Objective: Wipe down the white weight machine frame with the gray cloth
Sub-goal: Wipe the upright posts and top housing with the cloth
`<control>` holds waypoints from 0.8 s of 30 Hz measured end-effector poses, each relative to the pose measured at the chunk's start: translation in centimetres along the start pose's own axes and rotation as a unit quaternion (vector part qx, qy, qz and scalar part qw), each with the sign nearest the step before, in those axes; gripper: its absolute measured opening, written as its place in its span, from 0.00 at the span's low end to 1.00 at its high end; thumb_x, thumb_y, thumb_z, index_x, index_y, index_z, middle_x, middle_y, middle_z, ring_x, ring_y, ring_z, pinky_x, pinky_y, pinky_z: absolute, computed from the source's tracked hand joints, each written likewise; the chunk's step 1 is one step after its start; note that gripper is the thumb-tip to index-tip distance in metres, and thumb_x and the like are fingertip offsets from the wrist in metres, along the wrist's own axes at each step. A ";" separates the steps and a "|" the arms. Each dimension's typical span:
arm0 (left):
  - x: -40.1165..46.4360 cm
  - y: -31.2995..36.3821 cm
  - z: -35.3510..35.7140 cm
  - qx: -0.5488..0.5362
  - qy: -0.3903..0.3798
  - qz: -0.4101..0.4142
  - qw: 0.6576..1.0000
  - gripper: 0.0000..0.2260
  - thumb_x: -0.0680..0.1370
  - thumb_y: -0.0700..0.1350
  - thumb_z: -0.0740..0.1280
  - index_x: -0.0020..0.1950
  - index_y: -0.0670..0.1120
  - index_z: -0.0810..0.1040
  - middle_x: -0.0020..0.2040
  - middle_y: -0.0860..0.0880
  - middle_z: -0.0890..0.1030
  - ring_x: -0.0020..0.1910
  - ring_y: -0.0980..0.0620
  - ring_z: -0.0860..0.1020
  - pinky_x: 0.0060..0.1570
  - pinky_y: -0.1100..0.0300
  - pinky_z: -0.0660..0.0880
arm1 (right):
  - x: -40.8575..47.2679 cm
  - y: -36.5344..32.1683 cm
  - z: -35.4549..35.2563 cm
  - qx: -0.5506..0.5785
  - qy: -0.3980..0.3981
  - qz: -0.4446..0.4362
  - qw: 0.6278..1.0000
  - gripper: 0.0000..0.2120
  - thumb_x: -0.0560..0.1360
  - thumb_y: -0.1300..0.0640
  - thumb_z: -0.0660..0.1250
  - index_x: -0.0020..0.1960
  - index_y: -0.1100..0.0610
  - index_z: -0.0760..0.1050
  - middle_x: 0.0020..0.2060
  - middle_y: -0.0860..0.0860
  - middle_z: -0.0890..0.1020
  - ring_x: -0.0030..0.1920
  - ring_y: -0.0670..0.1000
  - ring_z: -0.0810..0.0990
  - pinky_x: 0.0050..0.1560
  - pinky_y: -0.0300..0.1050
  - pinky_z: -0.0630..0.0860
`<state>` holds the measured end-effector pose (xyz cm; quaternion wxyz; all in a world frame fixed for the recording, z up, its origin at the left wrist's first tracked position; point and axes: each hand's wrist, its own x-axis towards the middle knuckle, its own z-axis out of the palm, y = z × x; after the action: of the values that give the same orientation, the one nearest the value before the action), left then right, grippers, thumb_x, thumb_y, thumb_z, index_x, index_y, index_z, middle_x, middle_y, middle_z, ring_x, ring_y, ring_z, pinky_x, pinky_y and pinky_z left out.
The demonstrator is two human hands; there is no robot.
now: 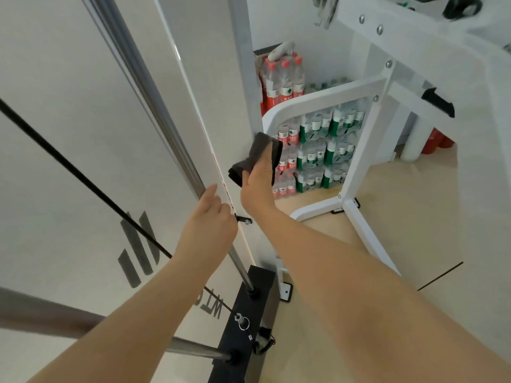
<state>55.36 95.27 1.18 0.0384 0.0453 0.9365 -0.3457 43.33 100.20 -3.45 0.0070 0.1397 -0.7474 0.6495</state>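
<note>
The right hand (258, 178) grips the gray cloth (255, 158), its fingers hidden under the folded fabric and the thumb side toward the camera, and presses the cloth against the side face of the white weight machine frame (218, 111), just beside the point where a curved white tube (318, 99) meets the upright. One end of the cloth sticks up above the fingers; the other bunches out to the left of the palm. The left hand (211, 217) sits lower and to the left, holding nothing, with its fingers relaxed and slightly curved; whether the fingertips touch the front edge of the white upright is unclear. A chrome guide rod (154, 106) runs alongside the upright and drops to the black weight stack (249, 313) at the bottom, where a second rod enters from the left. A thin black cable (83, 178) crosses diagonally in front of the left forearm and ends at a metal clip on top of the stack. Behind the frame, shrink-wrapped packs of water bottles (318, 150) with red and green labels are stacked against the wall on the beige floor (401, 217).
</note>
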 end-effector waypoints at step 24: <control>-1.5 1.8 -0.2 -0.051 -0.022 -0.024 0.998 0.15 0.78 0.38 0.55 0.62 0.41 0.73 0.66 0.39 0.69 0.71 0.39 0.58 0.72 0.48 0.41 | -3.7 1.8 -4.5 -0.235 -0.147 0.180 0.944 0.17 0.78 0.67 0.54 0.66 0.64 0.65 0.59 0.61 0.75 0.59 0.59 0.73 0.47 0.43 0.66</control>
<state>57.04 96.72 0.32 0.0528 0.0136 0.9526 -0.2993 45.72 105.55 -5.21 -0.1872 0.0907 -0.8842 0.4181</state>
